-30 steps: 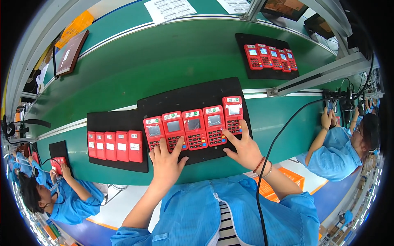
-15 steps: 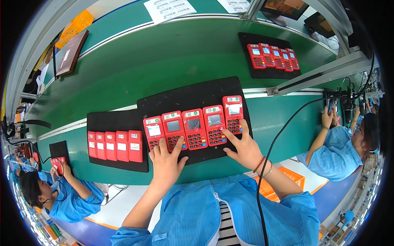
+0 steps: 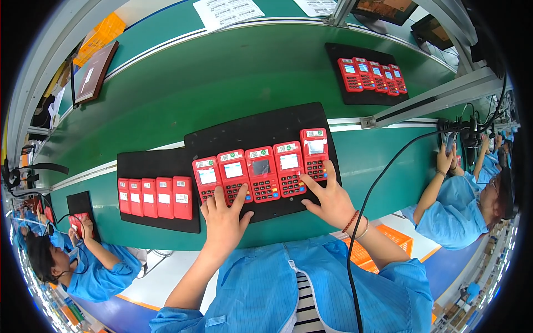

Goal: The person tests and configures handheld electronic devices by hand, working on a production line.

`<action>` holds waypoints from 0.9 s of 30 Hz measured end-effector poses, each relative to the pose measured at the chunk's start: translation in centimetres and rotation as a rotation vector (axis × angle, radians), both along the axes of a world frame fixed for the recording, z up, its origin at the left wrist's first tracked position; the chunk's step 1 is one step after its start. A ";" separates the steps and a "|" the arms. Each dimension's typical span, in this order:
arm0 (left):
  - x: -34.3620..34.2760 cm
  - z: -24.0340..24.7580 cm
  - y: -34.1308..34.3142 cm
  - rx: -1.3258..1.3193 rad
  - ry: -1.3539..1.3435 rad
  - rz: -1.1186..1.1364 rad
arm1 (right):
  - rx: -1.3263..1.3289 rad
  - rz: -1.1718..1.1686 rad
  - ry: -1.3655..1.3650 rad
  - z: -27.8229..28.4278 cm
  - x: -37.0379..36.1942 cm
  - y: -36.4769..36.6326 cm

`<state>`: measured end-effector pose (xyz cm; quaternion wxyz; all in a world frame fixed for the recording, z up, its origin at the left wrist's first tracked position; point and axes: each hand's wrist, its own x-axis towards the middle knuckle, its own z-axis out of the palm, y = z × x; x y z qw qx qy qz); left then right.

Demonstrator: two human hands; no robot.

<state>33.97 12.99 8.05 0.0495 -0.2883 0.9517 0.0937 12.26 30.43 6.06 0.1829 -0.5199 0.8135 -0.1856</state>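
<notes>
Several red card payment terminals lie face up in a row on a black mat (image 3: 250, 130) in front of me. My left hand (image 3: 224, 219) spreads its fingers over the lower keys of the leftmost terminal (image 3: 207, 173) and the second terminal (image 3: 234, 171). Over the right end, my right hand (image 3: 333, 200) has fingertips on or just above the keys of the fourth terminal (image 3: 289, 162) and the rightmost terminal (image 3: 315, 147). Between the hands lies the middle terminal (image 3: 261, 167), its screen dark. The leftmost, second, fourth and rightmost screens look bright.
Several red terminals lie back up on a black mat (image 3: 158, 226) to the left. Another mat (image 3: 361, 100) with lit terminals rests far right on the green conveyor (image 3: 233, 72). A black cable (image 3: 383, 172) crosses on the right. Co-workers sit at both sides.
The screens of the second and fourth terminals have turned from grey to bright white. My hands have hardly moved. The far-right mat has shifted slightly to the right.
</notes>
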 end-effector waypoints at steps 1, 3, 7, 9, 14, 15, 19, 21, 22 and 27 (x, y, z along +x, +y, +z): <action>0.0 0.0 0.0 0.003 0.002 0.001 | 0.002 -0.002 -0.004 0.0 0.0 0.0; -0.1 0.1 0.0 0.008 0.004 0.002 | -0.006 0.000 -0.002 0.0 -0.1 0.1; 0.1 0.1 0.0 0.016 0.010 0.005 | -0.042 0.013 -0.002 0.0 -0.1 0.1; 0.2 0.0 0.0 0.010 0.019 0.004 | -0.042 0.003 -0.006 0.2 0.0 -0.1; 1.0 0.9 0.3 0.056 0.042 0.038 | -0.197 0.023 0.023 0.3 1.3 -0.9; 1.3 1.2 0.3 0.068 0.045 0.039 | -0.239 0.045 0.006 0.3 1.9 -1.5; 2.4 2.1 0.8 0.097 0.043 0.033 | -0.305 0.115 0.071 -0.4 2.9 -4.0; 2.7 1.7 0.9 0.086 0.055 0.010 | -0.311 0.110 0.097 -1.0 2.8 -4.4; 2.7 1.6 0.9 0.086 0.059 0.005 | -0.307 0.111 0.085 -1.0 2.8 -4.4; 1.7 0.3 1.3 0.015 0.018 -0.043 | -0.269 0.126 0.157 -0.8 3.1 -4.5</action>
